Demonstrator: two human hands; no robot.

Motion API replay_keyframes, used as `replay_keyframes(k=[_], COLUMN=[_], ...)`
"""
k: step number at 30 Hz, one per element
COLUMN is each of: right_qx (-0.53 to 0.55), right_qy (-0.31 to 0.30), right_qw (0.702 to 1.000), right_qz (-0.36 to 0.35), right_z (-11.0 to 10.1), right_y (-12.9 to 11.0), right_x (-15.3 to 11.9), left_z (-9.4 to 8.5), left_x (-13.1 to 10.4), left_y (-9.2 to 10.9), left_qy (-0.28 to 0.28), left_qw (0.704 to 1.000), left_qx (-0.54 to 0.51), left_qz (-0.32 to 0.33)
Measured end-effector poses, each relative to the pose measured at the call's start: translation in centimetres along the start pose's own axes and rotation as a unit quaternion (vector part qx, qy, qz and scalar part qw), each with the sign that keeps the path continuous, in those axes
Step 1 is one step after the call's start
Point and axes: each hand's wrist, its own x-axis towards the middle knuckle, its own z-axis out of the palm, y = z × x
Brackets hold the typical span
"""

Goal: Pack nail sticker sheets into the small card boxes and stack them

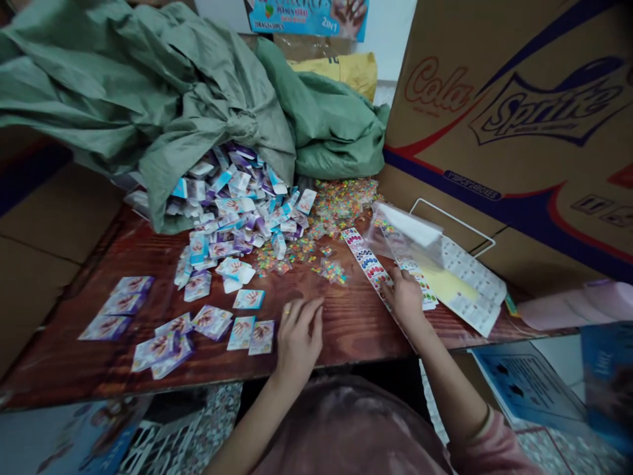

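Observation:
My left hand (299, 336) lies palm down on the table, its fingers loosely stretched and holding nothing. Just left of it are small flat boxes (261, 337) printed with hands, in blue and purple. My right hand (406, 300) is over a long sticker strip (366, 260) with rows of colourful stickers, its thumb and fingers closed at the strip's edge. Beside that hand, more sticker sheets (420, 280) lie partly under a clear plastic sleeve (408, 231). Small packets of colourful candy (332, 270) are scattered beyond both hands.
A green sack (222, 86) spills a heap of small boxes (237, 224) at the back left. More purple boxes (165, 346) lie at the front left. A large cardboard carton (494, 125) walls off the right, with a white wire frame (452, 224) before it and a pink roll-shaped object (576, 307) nearby.

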Motion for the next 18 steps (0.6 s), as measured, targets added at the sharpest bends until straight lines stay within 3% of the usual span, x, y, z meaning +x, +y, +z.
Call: replay_keyframes(k=[2, 4, 8, 10, 14, 18], right_qx=[0.092, 0.253, 0.556, 0.617, 0.644, 0.643], right_qy=[0.002, -0.002, -0.001, 0.002, 0.017, 0.012], right_qw=[0.996, 0.966, 0.826, 0.783, 0.762, 0.765], right_qz=[0.018, 0.046, 0.088, 0.084, 0.063, 0.041], right_z=[-0.1, -0.5, -2.2, -3.2, -4.5, -5.1], right_y=[0.3, 0.5, -0.3, -1.4, -3.6, -5.2], right_x=[0.6, 1.1, 1.1, 0.4, -1.9, -3.2], left_z=[1.2, 2.5, 4.5, 5.0, 5.0, 4.5], left_x=[0.4, 0.8, 2.3, 3.3, 4.6, 4.7], left_y=[1.0, 1.9, 4.1, 5.2, 6.5, 5.8], left_qy=[-0.050, -0.110, -0.190, -0.191, -0.140, -0.119], left_qw=[0.995, 0.972, 0.863, 0.811, 0.762, 0.762], left_qx=[-0.071, -0.161, -0.342, -0.427, -0.532, -0.527], left_qz=[-0.047, -0.130, -0.320, -0.352, -0.342, -0.357])
